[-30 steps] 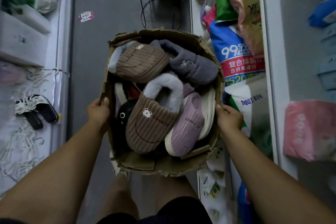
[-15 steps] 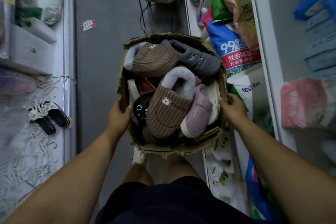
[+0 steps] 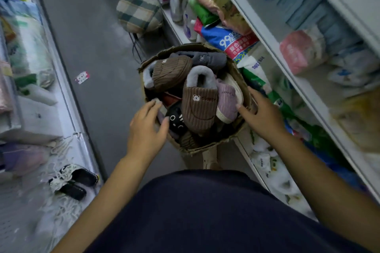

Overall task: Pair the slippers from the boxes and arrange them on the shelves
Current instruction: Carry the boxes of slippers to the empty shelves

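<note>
Left hand point(image 3: 147, 129) hovers spread and empty over the near-left rim of the cardboard box point(image 3: 202, 147), fingertips by the black slipper point(image 3: 176, 119). Right hand point(image 3: 262, 116) lies relaxed on the right rim, gripping nothing. The box stands low in the aisle, heaped with loose slippers. Sorting seems just to be starting: next, lift the bear-marked brown slipper point(image 3: 198, 109) and match it with the other brown one point(image 3: 171, 73), then shelve them.

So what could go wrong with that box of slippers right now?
The brown bear slipper lies on top of the heap, so it might slide out if the cardboard box tips. Its rim is torn and may rip further if the left hand and right hand pull on it.
</note>
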The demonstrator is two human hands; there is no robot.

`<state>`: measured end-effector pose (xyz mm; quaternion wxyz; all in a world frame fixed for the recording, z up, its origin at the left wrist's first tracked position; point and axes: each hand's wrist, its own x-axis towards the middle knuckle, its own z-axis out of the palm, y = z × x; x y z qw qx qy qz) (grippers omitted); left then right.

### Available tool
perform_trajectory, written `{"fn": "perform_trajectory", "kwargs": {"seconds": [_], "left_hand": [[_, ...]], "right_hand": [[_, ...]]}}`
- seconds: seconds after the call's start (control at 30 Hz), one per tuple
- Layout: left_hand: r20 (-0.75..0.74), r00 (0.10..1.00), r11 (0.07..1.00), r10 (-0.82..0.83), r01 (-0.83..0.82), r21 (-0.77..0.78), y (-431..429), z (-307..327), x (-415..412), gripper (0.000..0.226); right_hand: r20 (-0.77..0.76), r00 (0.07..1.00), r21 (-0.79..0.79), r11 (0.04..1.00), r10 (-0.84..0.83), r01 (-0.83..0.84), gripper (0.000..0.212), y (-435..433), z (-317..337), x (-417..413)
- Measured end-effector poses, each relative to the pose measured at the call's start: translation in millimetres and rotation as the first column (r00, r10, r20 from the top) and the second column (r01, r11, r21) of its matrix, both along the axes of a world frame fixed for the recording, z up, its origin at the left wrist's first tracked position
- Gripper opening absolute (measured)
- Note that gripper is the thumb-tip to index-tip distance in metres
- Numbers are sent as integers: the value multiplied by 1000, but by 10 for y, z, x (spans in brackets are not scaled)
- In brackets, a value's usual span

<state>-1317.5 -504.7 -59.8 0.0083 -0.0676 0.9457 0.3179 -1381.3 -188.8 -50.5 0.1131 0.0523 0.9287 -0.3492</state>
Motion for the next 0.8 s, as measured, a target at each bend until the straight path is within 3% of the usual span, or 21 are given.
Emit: {"fn": "perform_trajectory", "kwargs": {"seconds": [0.13, 0.33, 0.57, 0.8], "left_hand": [[-105, 966, 970, -235, 227, -88, 40, 404, 177, 52], [-119, 817, 826, -564, 554, -104, 373, 620, 423, 55], [0, 508, 500, -861, 848, -178, 1034, 756, 645, 63], [39, 212, 194, -976, 943, -269, 1881, 883, 1031, 67]], "right_hand": [[-100, 994, 79, 997, 32, -24, 71, -178, 278, 773], [-128, 972, 102, 973, -195, 209, 71, -255, 432, 1948], [11, 850, 124, 844, -527, 522, 76, -94, 509, 3109], [-48, 629, 107, 622, -776, 776, 77, 104, 532, 4130]]}}
